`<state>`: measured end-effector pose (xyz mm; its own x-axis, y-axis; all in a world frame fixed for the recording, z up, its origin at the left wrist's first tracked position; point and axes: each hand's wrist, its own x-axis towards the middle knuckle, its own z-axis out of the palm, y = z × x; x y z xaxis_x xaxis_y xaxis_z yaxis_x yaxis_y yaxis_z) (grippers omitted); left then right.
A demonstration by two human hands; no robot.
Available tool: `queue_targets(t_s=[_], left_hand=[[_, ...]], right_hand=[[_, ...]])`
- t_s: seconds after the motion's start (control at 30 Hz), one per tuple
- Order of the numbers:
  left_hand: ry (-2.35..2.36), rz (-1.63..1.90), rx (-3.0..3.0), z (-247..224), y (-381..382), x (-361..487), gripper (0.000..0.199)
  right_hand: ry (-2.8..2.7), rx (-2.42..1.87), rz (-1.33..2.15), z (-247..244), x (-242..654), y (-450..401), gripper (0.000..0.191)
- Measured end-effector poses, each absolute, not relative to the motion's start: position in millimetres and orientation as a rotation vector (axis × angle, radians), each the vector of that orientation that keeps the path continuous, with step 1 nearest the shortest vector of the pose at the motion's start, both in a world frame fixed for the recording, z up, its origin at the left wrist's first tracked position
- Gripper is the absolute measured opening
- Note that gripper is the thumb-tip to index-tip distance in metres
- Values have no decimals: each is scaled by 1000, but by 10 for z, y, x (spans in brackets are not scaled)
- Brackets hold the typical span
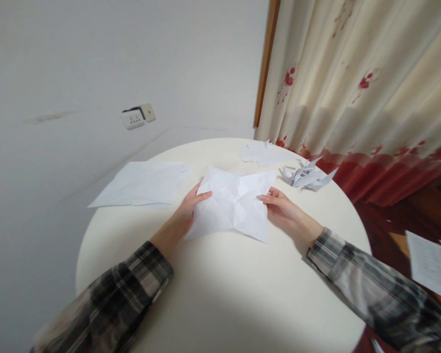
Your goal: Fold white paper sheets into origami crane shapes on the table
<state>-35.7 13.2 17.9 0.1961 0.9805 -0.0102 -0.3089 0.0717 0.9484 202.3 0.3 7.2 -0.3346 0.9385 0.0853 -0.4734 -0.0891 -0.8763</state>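
Observation:
A creased sheet of white paper (pixel 231 203) is spread out between my two hands, its fold lines meeting near the middle. My left hand (pixel 191 208) pinches the left edge, thumb on top and the other fingers mostly hidden behind. On the opposite edge, my right hand (pixel 282 208) grips the sheet between thumb and fingers. The paper appears held slightly above the round white table (pixel 213 294), though its lower side may touch it.
Flat white sheets (pixel 143 184) lie at the table's left, overhanging its edge. Folded paper shapes (pixel 306 175) sit at the right, near torn-looking paper (pixel 262 154) at the back. A wall with a socket (pixel 133 119) and a curtain (pixel 334 98) stand behind. Written pages (pixel 431 264) lie lower right.

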Motion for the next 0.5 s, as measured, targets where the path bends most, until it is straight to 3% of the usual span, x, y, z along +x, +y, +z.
queue_targets(t_s=[0.33, 0.5], left_hand=[[945, 1218, 859, 263, 108, -352, 57], [944, 1224, 936, 248, 132, -367, 51]], right_hand=[[-1043, -592, 1642, 92, 2010, -48, 43], [-989, -624, 1578, 61, 1992, -30, 38]])
